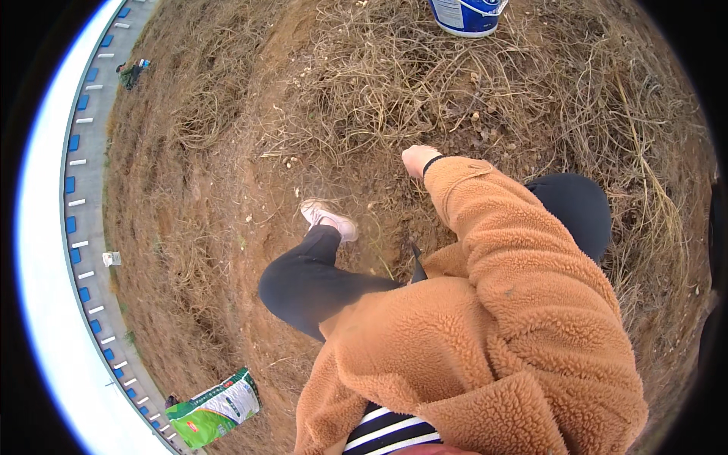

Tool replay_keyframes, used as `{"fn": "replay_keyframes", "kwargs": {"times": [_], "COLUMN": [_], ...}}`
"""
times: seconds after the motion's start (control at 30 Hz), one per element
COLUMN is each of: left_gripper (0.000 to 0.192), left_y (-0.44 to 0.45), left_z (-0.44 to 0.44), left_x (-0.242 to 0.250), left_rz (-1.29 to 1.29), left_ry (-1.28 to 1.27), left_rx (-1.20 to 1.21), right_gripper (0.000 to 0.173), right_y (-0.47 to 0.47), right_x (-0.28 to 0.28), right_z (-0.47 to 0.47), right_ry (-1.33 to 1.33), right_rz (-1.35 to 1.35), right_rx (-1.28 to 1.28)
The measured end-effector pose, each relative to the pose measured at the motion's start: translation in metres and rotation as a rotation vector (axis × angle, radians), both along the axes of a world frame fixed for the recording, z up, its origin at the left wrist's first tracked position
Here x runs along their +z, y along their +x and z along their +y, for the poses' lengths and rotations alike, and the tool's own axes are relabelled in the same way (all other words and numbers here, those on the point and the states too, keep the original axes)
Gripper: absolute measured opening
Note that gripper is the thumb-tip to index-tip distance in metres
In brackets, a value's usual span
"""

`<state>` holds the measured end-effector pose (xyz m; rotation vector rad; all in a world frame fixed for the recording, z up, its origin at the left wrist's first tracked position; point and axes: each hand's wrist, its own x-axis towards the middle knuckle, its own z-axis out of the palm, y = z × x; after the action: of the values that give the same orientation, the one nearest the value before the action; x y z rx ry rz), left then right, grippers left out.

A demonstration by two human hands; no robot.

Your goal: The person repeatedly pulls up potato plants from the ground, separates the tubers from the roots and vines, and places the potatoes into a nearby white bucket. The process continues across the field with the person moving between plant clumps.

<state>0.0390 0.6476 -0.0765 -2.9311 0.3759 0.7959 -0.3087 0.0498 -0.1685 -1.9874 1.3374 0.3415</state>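
Note:
My right hand [419, 161] reaches out low over brown soil at the edge of dry, tangled plant stems [392, 108]. Its fingers look curled, but their tips are turned away, so whether they hold anything does not show. A tan fleece sleeve [512, 239] with a dark cuff covers that arm. My left hand is out of view; only the left sleeve [324, 392] shows at the lower left. Small pale pods, which look like peanuts, lie on the soil beyond my shoe [331, 220] and among the stems [475, 116].
A blue plastic bucket [469, 20] with a white handle stands at the top. A green and white sack [219, 406] lies at the lower left. Near the paved strip are a small white bag [112, 259] and, farther up, a person [129, 75] low to the ground.

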Motion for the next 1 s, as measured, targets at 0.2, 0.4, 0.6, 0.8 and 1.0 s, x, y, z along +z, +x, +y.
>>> {"fn": "replay_keyframes", "kwargs": {"times": [0.2, 0.4, 0.6, 0.8, 1.0], "left_gripper": [0.038, 0.034, 0.032, 0.011, 0.031], "left_y": [0.033, 0.068, -0.060, -0.129, -0.117], "left_z": [-0.113, -0.346, -0.526, -0.569, -0.561], "left_x": [0.039, 0.110, 0.139, 0.085, 0.074], "left_rz": [0.165, -0.329, 0.131, 0.173, 0.396], "left_ry": [0.382, -0.486, -1.024, -0.759, -0.698], "left_rx": [-0.285, -0.495, -0.767, -1.328, -1.027], "right_gripper": [0.028, 0.027, 0.085, 0.120, 0.101], "right_y": [-0.049, -0.155, -0.194, -0.181, -0.221], "right_x": [-0.029, -0.046, -0.032, -0.037, -0.081], "right_z": [-0.041, -0.083, -0.107, -0.137, -0.135], "right_ry": [-0.119, -0.539, -0.406, -0.116, -0.125], "right_rz": [-0.043, -0.082, 0.071, 0.201, 0.141], "right_rx": [-0.316, -0.911, -1.306, -1.336, -1.229]}}
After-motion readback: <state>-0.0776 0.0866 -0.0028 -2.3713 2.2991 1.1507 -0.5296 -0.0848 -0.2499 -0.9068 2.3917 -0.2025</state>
